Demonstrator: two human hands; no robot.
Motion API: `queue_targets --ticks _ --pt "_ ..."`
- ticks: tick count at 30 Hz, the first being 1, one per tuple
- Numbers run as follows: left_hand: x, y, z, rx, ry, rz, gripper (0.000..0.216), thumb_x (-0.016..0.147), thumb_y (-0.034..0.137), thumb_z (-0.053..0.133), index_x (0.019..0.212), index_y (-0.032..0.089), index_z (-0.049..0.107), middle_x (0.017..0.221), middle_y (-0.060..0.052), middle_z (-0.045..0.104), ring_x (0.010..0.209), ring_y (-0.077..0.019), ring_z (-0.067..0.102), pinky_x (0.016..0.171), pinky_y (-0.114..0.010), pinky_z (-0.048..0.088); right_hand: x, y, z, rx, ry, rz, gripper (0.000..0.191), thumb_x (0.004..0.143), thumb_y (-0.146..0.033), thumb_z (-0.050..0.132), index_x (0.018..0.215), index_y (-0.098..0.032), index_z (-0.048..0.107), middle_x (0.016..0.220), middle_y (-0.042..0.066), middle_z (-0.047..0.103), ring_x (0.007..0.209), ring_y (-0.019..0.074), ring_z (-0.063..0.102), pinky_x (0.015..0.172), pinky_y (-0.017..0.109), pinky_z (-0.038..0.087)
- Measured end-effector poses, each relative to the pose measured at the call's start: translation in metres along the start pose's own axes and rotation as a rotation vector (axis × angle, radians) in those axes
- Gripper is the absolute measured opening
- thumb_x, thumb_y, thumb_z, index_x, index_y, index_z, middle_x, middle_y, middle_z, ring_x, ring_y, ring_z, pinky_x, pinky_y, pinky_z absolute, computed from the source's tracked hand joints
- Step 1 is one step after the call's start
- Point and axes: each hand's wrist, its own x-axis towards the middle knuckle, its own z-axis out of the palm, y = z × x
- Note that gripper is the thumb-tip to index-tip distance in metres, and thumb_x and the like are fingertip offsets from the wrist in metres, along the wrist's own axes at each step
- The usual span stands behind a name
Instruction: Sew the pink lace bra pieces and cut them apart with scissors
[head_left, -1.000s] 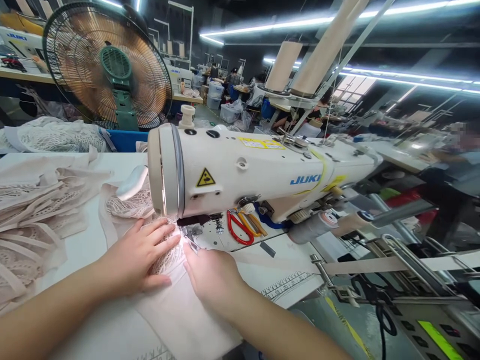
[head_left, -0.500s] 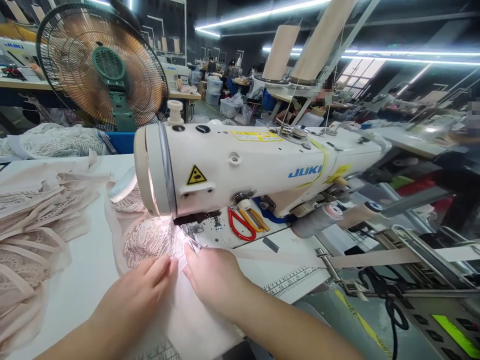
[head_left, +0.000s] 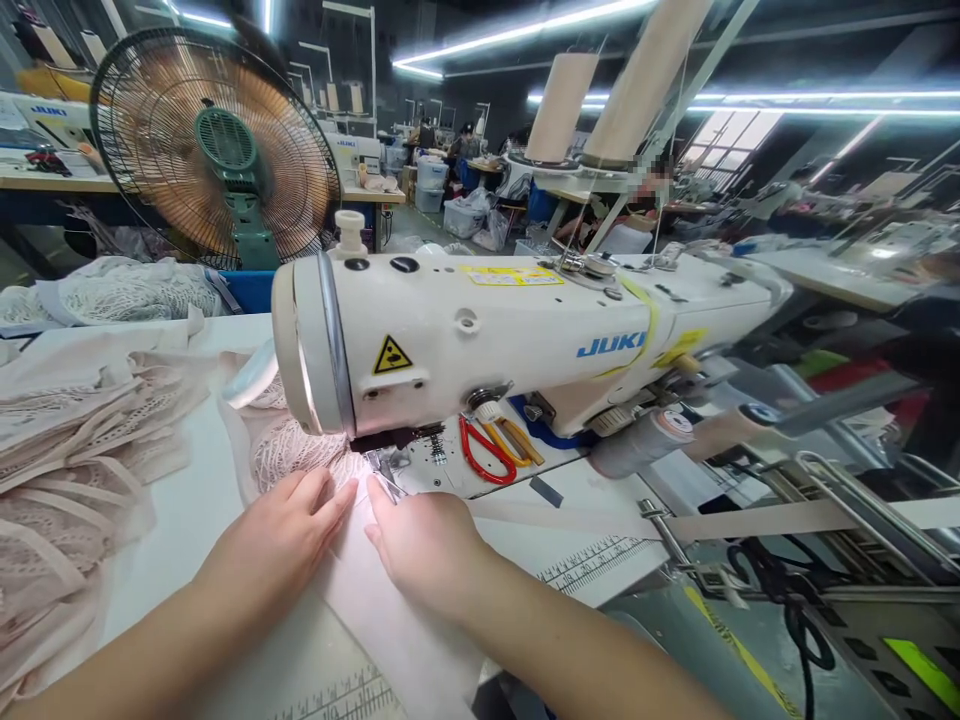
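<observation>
Our left hand (head_left: 281, 530) lays its fingers, loosely curled and close together, on the pale fabric (head_left: 397, 640); whether they pinch it, we cannot tell. Our right hand (head_left: 431, 550) has thumb and forefinger slightly parted at the fabric's edge, any grip hidden. The fabric lies under both, its lace part (head_left: 296, 455) at 11 o'clock, by the sewing machine head (head_left: 450, 340). We'd do best to guide the layers flat and evenly, fingertips short of the needle area. Farther, at 10 o'clock, whitish lace (head_left: 127, 288) heaps beside a blue container (head_left: 251, 292); near 12, translucent tubs (head_left: 430, 175) stand, contents unclear.
</observation>
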Motion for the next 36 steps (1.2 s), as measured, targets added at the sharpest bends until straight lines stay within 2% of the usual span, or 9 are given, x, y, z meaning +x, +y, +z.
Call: queue_targets --ticks 7,12,14,18,22,26,28,32,36 --pt "0.012 -0.006 -0.008 0.127 -0.01 -0.03 0.047 0.087 0.005 0.039 0.124 0.02 0.065 0.101 -0.017 0.063 0.09 -0.0314 0.061 0.069 -0.04 0.051 -0.001 0.001 -0.001 0.008 -0.026 0.004 0.057 0.098 -0.036 0.045 0.151 -0.017 0.035 0.085 0.014 0.074 0.079 0.031 0.071 0.061 0.037 0.052" --pt "0.013 0.009 -0.015 0.25 -0.209 -0.167 0.063 0.079 -0.004 0.037 0.134 0.017 0.058 0.077 -0.011 0.061 0.058 -0.0246 0.06 0.045 -0.031 0.042 -0.002 0.004 0.002 0.023 -0.012 -0.022 0.056 0.098 -0.037 0.045 0.149 -0.017 0.038 0.089 0.015 0.074 0.079 0.0327 0.071 0.06 0.038 0.052" --pt "0.011 0.017 -0.015 0.286 -0.236 -0.196 0.061 0.079 -0.004 0.036 0.134 0.012 0.058 0.075 -0.012 0.062 0.056 -0.0247 0.06 0.042 -0.03 0.041 -0.006 0.008 0.005 0.03 -0.005 -0.037 0.055 0.097 -0.038 0.045 0.148 -0.017 0.039 0.092 0.014 0.073 0.08 0.0325 0.07 0.061 0.039 0.051" --pt "0.004 0.025 -0.015 0.386 -0.23 -0.132 0.046 0.096 0.017 0.035 0.134 0.005 0.058 0.076 -0.02 0.063 0.066 -0.0306 0.063 0.051 -0.034 0.049 -0.016 0.025 0.019 0.076 0.099 -0.149 0.048 0.096 -0.036 0.045 0.14 -0.019 0.048 0.102 0.013 0.071 0.09 0.0295 0.067 0.066 0.035 0.048" --pt "0.0 0.021 -0.016 0.329 -0.239 -0.174 0.046 0.097 0.03 0.04 0.137 0.012 0.056 0.084 -0.02 0.064 0.07 -0.0294 0.063 0.055 -0.034 0.05 -0.027 0.039 0.031 0.062 0.135 -0.227 0.041 0.095 -0.028 0.041 0.134 -0.025 0.052 0.086 0.006 0.065 0.074 0.0214 0.059 0.055 0.028 0.034" --pt "-0.001 0.015 -0.018 0.175 -0.218 -0.255 0.047 0.096 0.031 0.045 0.139 0.016 0.054 0.091 -0.019 0.063 0.072 -0.0291 0.062 0.06 -0.036 0.051 -0.036 0.044 0.037 0.036 0.151 -0.325 0.031 0.079 -0.012 0.052 0.104 -0.026 0.061 0.084 0.002 0.053 0.065 0.0151 0.044 0.052 0.026 0.023" --pt "0.0 0.013 -0.02 0.139 -0.216 -0.256 0.047 0.095 0.032 0.047 0.139 0.016 0.054 0.092 -0.02 0.062 0.075 -0.0305 0.063 0.064 -0.04 0.052 -0.039 0.046 0.039 0.036 0.171 -0.35 0.027 0.072 -0.008 0.053 0.092 -0.025 0.059 0.087 0.001 0.051 0.065 0.0141 0.04 0.053 0.025 0.022" --pt "-0.003 0.019 -0.024 0.166 -0.172 -0.225 0.043 0.093 0.029 0.05 0.133 0.02 0.061 0.097 -0.02 0.065 0.087 -0.0349 0.064 0.073 -0.047 0.052 -0.045 0.052 0.044 0.043 0.212 -0.416 0.027 0.072 -0.007 0.051 0.091 -0.026 0.057 0.095 0.001 0.051 0.075 0.0147 0.043 0.06 0.024 0.027" --pt "-0.009 0.039 -0.016 0.093 -0.032 -0.065 0.04 0.091 0.025 0.051 0.124 0.01 0.065 0.11 -0.022 0.066 0.101 -0.0344 0.062 0.083 -0.046 0.053 -0.05 0.056 0.048 0.052 0.215 -0.442 0.029 0.073 -0.005 0.049 0.092 -0.025 0.057 0.101 0.001 0.052 0.081 0.015 0.047 0.066 0.024 0.032"
